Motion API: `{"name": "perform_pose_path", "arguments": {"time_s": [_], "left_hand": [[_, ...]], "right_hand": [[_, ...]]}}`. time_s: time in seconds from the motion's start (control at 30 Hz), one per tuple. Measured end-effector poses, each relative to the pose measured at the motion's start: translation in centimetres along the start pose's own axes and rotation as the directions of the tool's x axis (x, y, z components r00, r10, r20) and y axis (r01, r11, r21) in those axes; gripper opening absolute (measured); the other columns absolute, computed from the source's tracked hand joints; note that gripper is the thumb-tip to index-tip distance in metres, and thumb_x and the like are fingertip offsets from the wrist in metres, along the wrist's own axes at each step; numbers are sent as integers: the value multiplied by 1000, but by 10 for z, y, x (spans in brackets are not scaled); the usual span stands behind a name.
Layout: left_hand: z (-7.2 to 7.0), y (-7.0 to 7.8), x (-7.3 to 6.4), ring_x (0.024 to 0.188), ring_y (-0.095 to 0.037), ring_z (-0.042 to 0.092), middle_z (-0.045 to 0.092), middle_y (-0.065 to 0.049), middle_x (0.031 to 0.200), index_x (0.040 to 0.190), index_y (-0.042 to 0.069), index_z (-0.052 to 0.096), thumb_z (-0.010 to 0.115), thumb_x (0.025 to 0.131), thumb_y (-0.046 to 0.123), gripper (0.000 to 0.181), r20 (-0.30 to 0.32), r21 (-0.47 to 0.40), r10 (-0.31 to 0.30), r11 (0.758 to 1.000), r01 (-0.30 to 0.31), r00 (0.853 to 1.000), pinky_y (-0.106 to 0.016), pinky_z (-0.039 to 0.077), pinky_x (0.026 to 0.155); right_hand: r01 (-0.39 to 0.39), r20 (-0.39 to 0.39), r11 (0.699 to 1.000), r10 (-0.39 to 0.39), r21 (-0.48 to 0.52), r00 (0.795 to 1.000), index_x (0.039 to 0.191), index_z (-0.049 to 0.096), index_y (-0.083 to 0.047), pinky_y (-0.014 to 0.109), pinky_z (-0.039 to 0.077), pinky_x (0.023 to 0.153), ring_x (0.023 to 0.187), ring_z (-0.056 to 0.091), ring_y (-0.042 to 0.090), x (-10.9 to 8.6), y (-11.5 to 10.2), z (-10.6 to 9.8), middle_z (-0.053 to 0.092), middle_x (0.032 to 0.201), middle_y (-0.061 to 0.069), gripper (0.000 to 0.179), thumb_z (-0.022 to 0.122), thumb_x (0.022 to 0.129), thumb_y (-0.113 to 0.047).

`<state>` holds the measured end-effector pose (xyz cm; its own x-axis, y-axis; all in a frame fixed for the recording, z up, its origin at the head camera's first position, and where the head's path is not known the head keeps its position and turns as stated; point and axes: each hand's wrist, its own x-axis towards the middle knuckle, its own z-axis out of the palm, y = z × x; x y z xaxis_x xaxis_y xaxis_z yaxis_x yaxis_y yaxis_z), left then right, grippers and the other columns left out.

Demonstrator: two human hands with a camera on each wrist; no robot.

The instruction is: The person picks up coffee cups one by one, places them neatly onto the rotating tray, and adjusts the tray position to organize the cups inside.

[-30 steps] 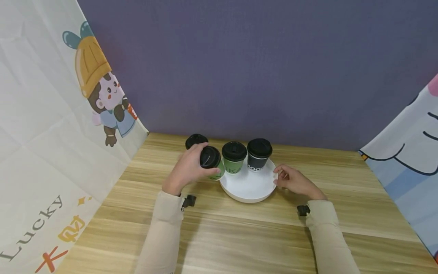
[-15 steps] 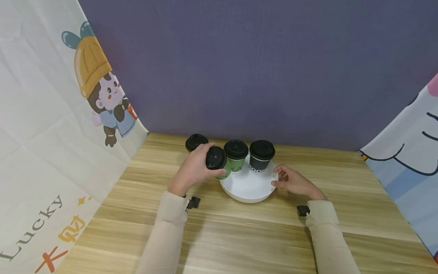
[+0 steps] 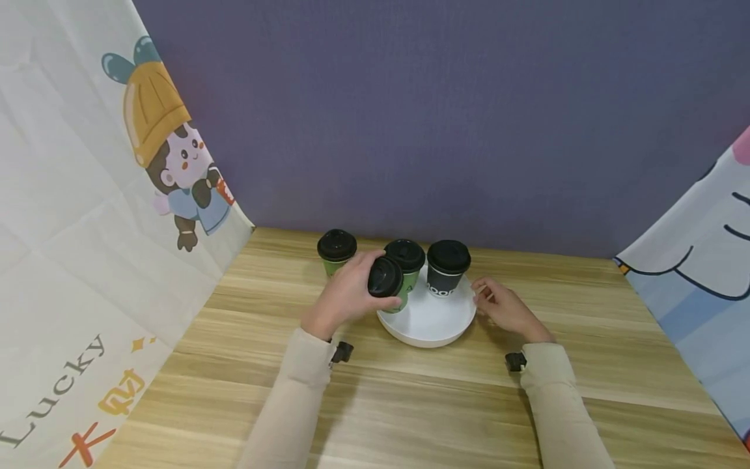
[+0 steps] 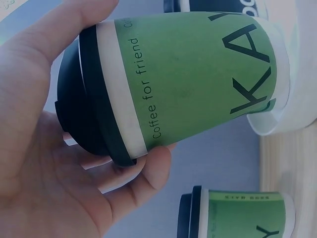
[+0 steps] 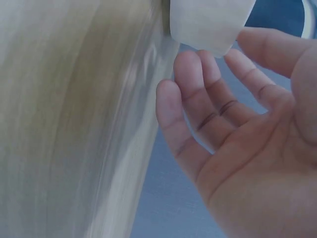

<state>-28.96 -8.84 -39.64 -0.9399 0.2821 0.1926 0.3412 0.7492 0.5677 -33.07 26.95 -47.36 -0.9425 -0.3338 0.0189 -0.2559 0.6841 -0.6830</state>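
Observation:
My left hand (image 3: 346, 293) grips a green paper coffee cup (image 4: 193, 79) with a black lid, thumb and fingers round its lid end. The cup is over the left part of a round white plate (image 3: 430, 322); whether its base touches the plate I cannot tell. Behind it on the plate stand another green lidded cup (image 3: 410, 279) and a dark lidded cup (image 3: 443, 280). My right hand (image 3: 506, 309) is at the plate's right rim, fingers loosely bent; in the right wrist view the thumb and a fingertip lie close to or against the rim (image 5: 208, 29).
One more green cup with a black lid (image 3: 336, 251) stands on the wooden table (image 3: 422, 404), left of the plate and behind my left hand. A purple-grey panel (image 3: 445, 117) rises along the table's back edge. Printed cloths (image 3: 64, 195) hang at both sides.
My left hand has carried the green cup rightward, from the plate's left edge to over it. The plate's cups shifted slightly right early on. My right fingers have loosened at the rim.

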Motion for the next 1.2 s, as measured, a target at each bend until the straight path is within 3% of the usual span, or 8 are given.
{"name": "perform_pose_path", "arguments": {"time_s": [0.3,0.67,0.77,1.2], "left_hand": [[15,8,2,134,-33,56,51,-12,151,153,17,41,87,73,57,100,37,22,2,1000,-3,999,-51,48,107],[34,12,7,126,-33,61,59,-12,142,147,12,47,89,72,54,96,34,85,83,993,-86,996,-48,50,105],[35,12,4,123,-34,61,59,-11,140,146,12,49,89,73,53,93,37,72,101,992,-103,994,-49,51,103],[32,9,-13,133,-32,51,42,-11,148,158,17,37,81,82,56,96,95,34,63,997,-67,993,-50,50,105]], "right_hand": [[1,7,1000,-1,18,1000,128,55,-1,32,52,64,85,62,21,0,2,-1,65,107,20,29,61,101,-10],[6,46,999,-7,32,999,129,54,-1,35,51,67,88,62,22,-2,1,-5,64,110,21,30,61,102,-12],[-1,53,999,-1,37,999,129,54,-1,35,51,68,88,62,22,-4,-1,-3,64,110,20,30,61,102,-12],[-46,56,998,44,32,997,129,55,-2,35,51,68,88,63,24,-22,-12,11,64,111,20,30,60,103,-13]]}}
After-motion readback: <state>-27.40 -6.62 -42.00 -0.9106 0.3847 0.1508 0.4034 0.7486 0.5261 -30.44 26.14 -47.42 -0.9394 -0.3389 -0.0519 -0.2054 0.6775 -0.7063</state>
